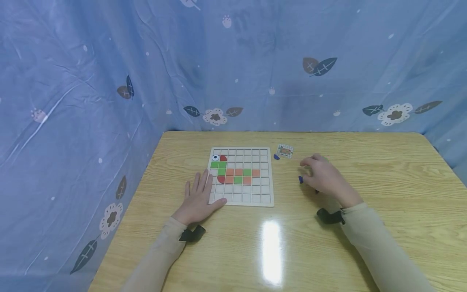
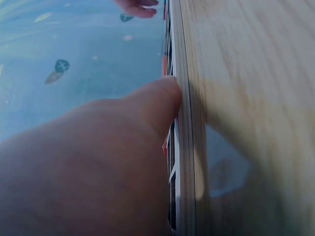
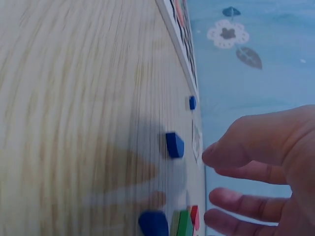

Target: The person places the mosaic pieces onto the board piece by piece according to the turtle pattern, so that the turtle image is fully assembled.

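My left hand (image 1: 198, 202) rests with spread, straight fingers on the left edge of a white grid board (image 1: 271, 190), its thumb at the front edge. On the board, green, orange and red tiles and an eye tile (image 1: 215, 157) form a connected figure. My right hand (image 1: 324, 176) hovers over the table right of the board, fingers loosely bent and holding nothing. Close by it lies a blue tile (image 3: 175, 145). Below it in the right wrist view are another blue tile (image 3: 153, 223), a green tile (image 3: 185, 223) and a red tile (image 3: 195, 216), partly hidden from the head view.
A small pattern card (image 1: 285, 151) lies beyond the board's far right corner, with a blue tile (image 1: 276, 157) at its lower left. A blue patterned curtain (image 1: 270, 65) hangs behind and left of the wooden table (image 1: 394, 170). Light glares off the tabletop in front.
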`<state>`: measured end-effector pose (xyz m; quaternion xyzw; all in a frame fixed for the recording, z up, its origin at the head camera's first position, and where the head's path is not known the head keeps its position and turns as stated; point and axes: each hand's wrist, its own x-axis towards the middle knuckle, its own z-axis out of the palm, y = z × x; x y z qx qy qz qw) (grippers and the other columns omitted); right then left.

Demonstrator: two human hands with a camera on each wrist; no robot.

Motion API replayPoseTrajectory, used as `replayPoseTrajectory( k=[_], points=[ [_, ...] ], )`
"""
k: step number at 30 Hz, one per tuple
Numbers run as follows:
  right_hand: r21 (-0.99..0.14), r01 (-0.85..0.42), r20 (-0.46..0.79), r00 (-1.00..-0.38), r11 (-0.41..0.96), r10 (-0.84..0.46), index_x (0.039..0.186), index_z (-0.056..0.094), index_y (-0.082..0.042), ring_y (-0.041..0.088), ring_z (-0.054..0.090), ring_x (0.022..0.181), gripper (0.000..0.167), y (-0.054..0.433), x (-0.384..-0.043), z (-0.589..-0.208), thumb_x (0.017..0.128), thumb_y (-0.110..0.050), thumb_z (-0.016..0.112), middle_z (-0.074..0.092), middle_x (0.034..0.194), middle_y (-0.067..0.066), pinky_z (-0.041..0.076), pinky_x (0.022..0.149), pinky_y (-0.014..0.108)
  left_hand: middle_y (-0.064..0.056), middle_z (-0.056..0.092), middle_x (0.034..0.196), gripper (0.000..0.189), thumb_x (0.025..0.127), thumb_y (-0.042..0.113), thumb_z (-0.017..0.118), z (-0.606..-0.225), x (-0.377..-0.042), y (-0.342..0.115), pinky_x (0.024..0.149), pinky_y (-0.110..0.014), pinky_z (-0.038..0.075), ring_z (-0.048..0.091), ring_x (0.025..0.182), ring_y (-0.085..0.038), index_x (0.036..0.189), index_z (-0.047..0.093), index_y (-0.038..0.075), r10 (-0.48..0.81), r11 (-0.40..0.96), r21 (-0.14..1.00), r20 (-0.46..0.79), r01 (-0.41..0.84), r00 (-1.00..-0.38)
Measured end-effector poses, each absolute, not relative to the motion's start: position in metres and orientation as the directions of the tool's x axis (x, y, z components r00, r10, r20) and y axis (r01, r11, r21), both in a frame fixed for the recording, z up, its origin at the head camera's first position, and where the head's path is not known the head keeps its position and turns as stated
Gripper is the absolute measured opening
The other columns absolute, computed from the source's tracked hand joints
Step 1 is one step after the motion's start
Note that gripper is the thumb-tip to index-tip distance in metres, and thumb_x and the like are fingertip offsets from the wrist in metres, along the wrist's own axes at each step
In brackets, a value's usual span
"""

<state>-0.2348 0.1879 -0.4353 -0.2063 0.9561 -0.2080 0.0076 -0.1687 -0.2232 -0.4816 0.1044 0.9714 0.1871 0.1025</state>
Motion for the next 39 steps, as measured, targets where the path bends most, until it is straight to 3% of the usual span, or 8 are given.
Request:
replayPoseTrajectory(
  k=[5, 12, 19, 26, 30, 34, 39],
  points=[
    [-0.391, -0.347, 0.028, -0.93, 0.852, -0.366, 0.128, 0.067, 0.005, 0.043, 0.058, 0.103, 0.037, 0.196, -0.233, -0.433, 0.094, -0.009, 0.068, 0.059, 0.125, 0.031, 0.051, 0.08, 0.054, -0.012, -0.01, 0.176, 0.106, 0.099, 0.07, 0.05, -0.481, -0.169, -0.224, 0.124, -0.069, -0.008, -0.014, 0.161, -0.038, 0.168, 0.0, 0.007, 0.24, 0.911, 0.377, -0.16, 0.165, -0.958],
    [-0.384, -0.248, -0.098, -0.947, 0.889, -0.307, 0.131, 0.064, 0.002, 0.052, 0.049, 0.115, 0.04, 0.203, -0.234, -0.433, 0.093, -0.013, 0.067, 0.05, 0.133, 0.036, 0.051, 0.074, 0.055, -0.012, -0.009, 0.176, 0.106, 0.098, 0.071, 0.049, -0.485, -0.17, -0.225, 0.123, -0.069, -0.007, -0.013, 0.162, -0.038, 0.168, 0.002, 0.007, 0.246, 0.908, 0.382, -0.149, 0.174, -0.958],
    [-0.367, -0.266, -0.081, -0.946, 0.891, -0.315, 0.123, 0.069, 0.001, 0.043, 0.054, 0.103, 0.034, 0.209, -0.234, -0.436, 0.092, -0.014, 0.073, 0.054, 0.124, 0.033, 0.053, 0.072, 0.051, -0.013, -0.008, 0.176, 0.106, 0.098, 0.071, 0.049, -0.486, -0.17, -0.224, 0.123, -0.068, -0.006, -0.011, 0.162, -0.039, 0.168, 0.005, 0.006, 0.244, 0.899, 0.401, -0.127, 0.175, -0.961],
    [-0.369, -0.271, -0.083, -0.943, 0.889, -0.322, 0.12, 0.07, 0.002, 0.035, 0.057, 0.093, 0.031, 0.209, -0.235, -0.437, 0.092, -0.011, 0.072, 0.056, 0.124, 0.033, 0.05, 0.069, 0.043, -0.009, -0.012, 0.176, 0.106, 0.098, 0.072, 0.048, -0.482, -0.169, -0.223, 0.124, -0.068, -0.008, -0.014, 0.162, -0.036, 0.168, 0.001, 0.008, 0.239, 0.905, 0.395, -0.161, 0.159, -0.958],
    [-0.369, -0.284, -0.08, -0.939, 0.885, -0.335, 0.118, 0.071, 0.002, 0.046, 0.061, 0.108, 0.029, 0.207, -0.234, -0.437, 0.09, -0.008, 0.071, 0.057, 0.13, 0.034, 0.051, 0.072, 0.045, -0.008, -0.013, 0.176, 0.106, 0.098, 0.073, 0.047, -0.482, -0.169, -0.224, 0.124, -0.067, -0.008, -0.015, 0.162, -0.035, 0.168, 0.0, 0.009, 0.238, 0.906, 0.393, -0.164, 0.157, -0.957],
    [-0.373, -0.292, -0.072, -0.937, 0.881, -0.341, 0.116, 0.071, 0.001, 0.059, 0.042, 0.139, 0.028, 0.206, -0.234, -0.438, 0.089, -0.007, 0.072, 0.057, 0.136, 0.035, 0.053, 0.088, 0.059, -0.008, -0.013, 0.176, 0.106, 0.098, 0.073, 0.047, -0.482, -0.169, -0.223, 0.124, -0.067, -0.008, -0.016, 0.162, -0.035, 0.168, -0.001, 0.009, 0.236, 0.908, 0.39, -0.167, 0.155, -0.957],
    [-0.39, -0.302, -0.063, -0.933, 0.87, -0.353, 0.114, 0.073, -0.002, 0.061, 0.031, 0.145, 0.026, 0.206, -0.235, -0.441, 0.089, -0.008, 0.073, 0.06, 0.135, 0.032, 0.049, 0.098, 0.067, -0.009, -0.013, 0.176, 0.107, 0.098, 0.073, 0.047, -0.481, -0.169, -0.223, 0.124, -0.068, -0.008, -0.016, 0.162, -0.035, 0.168, 0.0, 0.008, 0.236, 0.907, 0.392, -0.167, 0.156, -0.957]
  ],
)
